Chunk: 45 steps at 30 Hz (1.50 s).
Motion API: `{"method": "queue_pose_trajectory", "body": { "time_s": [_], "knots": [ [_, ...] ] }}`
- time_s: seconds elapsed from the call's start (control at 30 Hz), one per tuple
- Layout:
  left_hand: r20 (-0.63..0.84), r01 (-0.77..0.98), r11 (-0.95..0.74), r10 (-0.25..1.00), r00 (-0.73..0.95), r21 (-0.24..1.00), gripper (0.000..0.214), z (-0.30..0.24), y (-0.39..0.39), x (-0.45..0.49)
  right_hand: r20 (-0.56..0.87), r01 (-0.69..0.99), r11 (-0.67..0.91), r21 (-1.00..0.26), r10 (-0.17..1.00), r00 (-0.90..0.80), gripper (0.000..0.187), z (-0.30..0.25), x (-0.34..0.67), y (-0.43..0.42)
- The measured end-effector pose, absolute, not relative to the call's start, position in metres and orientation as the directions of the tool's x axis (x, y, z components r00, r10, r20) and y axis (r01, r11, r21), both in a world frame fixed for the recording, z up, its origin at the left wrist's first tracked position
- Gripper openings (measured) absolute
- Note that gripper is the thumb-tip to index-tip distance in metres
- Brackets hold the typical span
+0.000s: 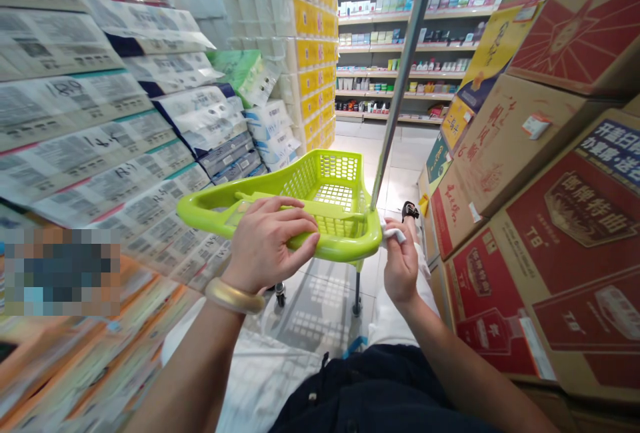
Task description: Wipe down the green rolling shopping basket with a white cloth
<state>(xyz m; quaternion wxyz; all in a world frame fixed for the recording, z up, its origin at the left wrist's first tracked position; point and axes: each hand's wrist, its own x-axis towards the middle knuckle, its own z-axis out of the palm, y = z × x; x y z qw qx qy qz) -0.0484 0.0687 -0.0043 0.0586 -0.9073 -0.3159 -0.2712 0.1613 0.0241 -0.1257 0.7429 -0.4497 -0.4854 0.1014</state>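
A lime-green shopping cart [325, 210] with a perforated basket stands in front of me. My left hand [273, 240], with a gold-coloured bangle at the wrist, lies over the cart's near handle bar, fingers on the far side and thumb on the near side. At the handle's right corner, my right hand [401, 260] pinches a crumpled white cloth or tissue [395, 232] against the green plastic. A grey metal pole [400, 86] rises from that same corner of the cart. The fingertips of my right hand are partly hidden by the cloth.
Stacked paper packs [90, 100] line the left side, with yellow-and-white packs [313, 46] beyond. Cardboard cartons [520, 146] rise close on the right. Ahead, a tiled aisle [350, 134] leads to shelves [400, 75] of small goods. A foot in a dark sandal [410, 210] shows beside the cart.
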Motion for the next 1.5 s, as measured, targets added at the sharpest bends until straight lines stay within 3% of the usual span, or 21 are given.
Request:
{"method": "queue_pose_trajectory", "body": {
  "time_s": [0.2,0.37,0.6,0.7,0.8,1.0,1.27,1.5],
  "knots": [
    [0.534,0.601,-0.797,0.531,0.658,0.054,0.025,-0.004,0.067,-0.050,0.754,0.328,0.694,-0.641,0.489,0.439,0.013,-0.125,0.159,0.020],
    [0.523,0.608,-0.791,0.546,0.654,0.066,0.026,-0.003,0.066,-0.050,0.613,0.286,0.553,-0.783,0.603,0.510,0.013,-0.127,0.164,0.035],
    [0.527,0.600,-0.798,0.536,0.659,0.061,0.026,-0.003,0.066,-0.053,0.757,0.364,0.669,-0.648,0.513,0.405,0.015,-0.122,0.155,0.015],
    [0.533,0.591,-0.805,0.523,0.665,0.053,0.025,-0.003,0.066,-0.053,0.671,0.273,0.638,-0.720,0.537,0.512,0.009,-0.130,0.157,0.029],
    [0.540,0.582,-0.811,0.511,0.669,0.047,0.024,-0.003,0.067,-0.054,0.575,0.184,0.601,-0.778,0.562,0.595,0.021,-0.134,0.158,0.038],
    [0.532,0.581,-0.813,0.512,0.674,0.046,0.025,-0.002,0.067,-0.055,0.627,0.184,0.656,-0.732,0.542,0.560,0.029,-0.130,0.157,0.023],
    [0.531,0.575,-0.817,0.506,0.679,0.044,0.026,-0.003,0.068,-0.056,0.620,0.253,0.580,-0.774,0.617,0.484,0.005,-0.138,0.169,0.041],
    [0.529,0.588,-0.808,0.514,0.676,0.034,0.026,-0.004,0.069,-0.057,0.792,0.377,0.703,-0.603,0.470,0.391,0.017,-0.116,0.157,0.007]
  ]
}}
